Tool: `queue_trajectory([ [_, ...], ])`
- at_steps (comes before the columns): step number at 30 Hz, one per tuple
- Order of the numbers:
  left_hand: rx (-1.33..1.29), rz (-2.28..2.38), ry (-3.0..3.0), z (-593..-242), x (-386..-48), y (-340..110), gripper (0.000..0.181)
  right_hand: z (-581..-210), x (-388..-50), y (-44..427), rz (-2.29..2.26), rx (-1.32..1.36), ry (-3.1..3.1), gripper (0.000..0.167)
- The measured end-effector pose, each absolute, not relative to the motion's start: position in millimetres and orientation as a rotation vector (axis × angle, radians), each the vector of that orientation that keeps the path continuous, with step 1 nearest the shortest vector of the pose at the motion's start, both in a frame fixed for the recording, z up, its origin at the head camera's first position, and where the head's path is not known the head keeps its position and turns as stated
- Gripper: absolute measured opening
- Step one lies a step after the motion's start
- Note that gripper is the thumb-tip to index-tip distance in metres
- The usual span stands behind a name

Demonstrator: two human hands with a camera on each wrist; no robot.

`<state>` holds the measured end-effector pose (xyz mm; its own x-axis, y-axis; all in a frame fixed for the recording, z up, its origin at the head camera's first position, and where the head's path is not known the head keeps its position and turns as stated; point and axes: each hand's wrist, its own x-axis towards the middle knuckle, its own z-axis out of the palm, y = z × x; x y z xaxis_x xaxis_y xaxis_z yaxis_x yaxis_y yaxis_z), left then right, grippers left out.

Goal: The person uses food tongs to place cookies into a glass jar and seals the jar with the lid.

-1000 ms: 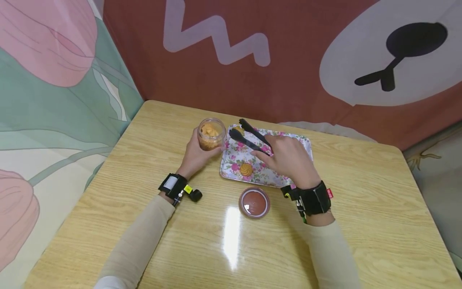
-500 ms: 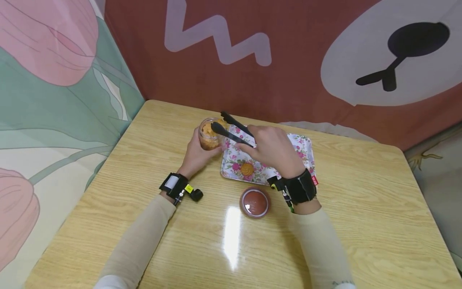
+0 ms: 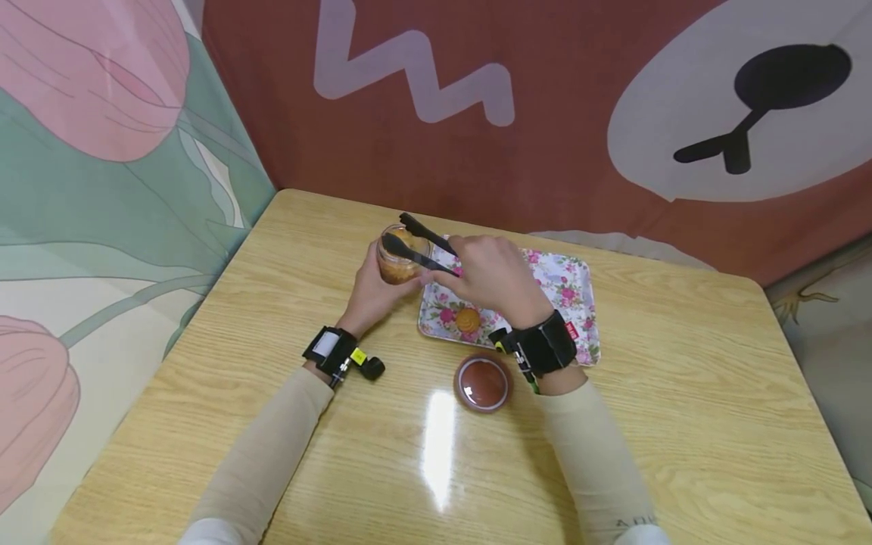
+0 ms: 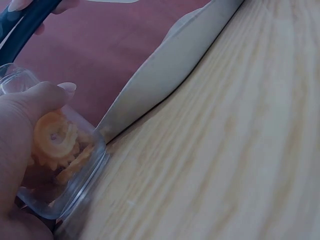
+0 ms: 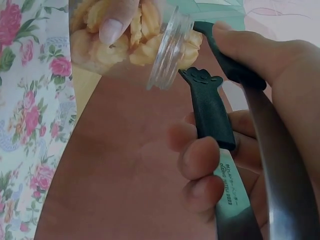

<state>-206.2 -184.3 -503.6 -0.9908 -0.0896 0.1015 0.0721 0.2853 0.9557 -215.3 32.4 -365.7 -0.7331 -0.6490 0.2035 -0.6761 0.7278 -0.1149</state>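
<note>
My left hand (image 3: 380, 291) grips a clear jar (image 3: 397, 274) of ridged golden cookies (image 4: 55, 137) near the tray's left end. In my right hand (image 3: 496, 276) is a pair of tongs (image 3: 425, 261) with black tips, its arms spread over the jar's mouth. The right wrist view shows a cookie (image 5: 191, 51) at the jar's rim, between the two tong tips. Another round swirled cookie (image 3: 467, 319) lies on the floral tray (image 3: 575, 284), near its front left corner.
A round reddish-brown lid (image 3: 483, 384) rests on the wooden table (image 3: 354, 462) in front of the tray. Behind the table's far edge hangs a red-brown printed cloth (image 3: 545, 174).
My right hand has carried the tongs left from above the tray to the jar's mouth, bringing a cookie from the tray's back left corner. My left hand stays around the jar.
</note>
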Motion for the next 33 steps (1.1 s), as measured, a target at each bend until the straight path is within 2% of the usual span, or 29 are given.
queue_trajectory([
  [8,0.005,-1.803,-2.394,-504,-206,-183,0.102,-367,-214,32,0.330,1.048,-2.868,0.057],
  [20,0.008,-1.806,-2.399,-505,-206,-185,0.108,-367,-212,36,0.360,1.022,-2.839,0.054],
  [33,0.024,-1.818,-2.396,-504,-206,-186,0.104,-356,-200,68,0.312,0.965,-2.824,0.053],
])
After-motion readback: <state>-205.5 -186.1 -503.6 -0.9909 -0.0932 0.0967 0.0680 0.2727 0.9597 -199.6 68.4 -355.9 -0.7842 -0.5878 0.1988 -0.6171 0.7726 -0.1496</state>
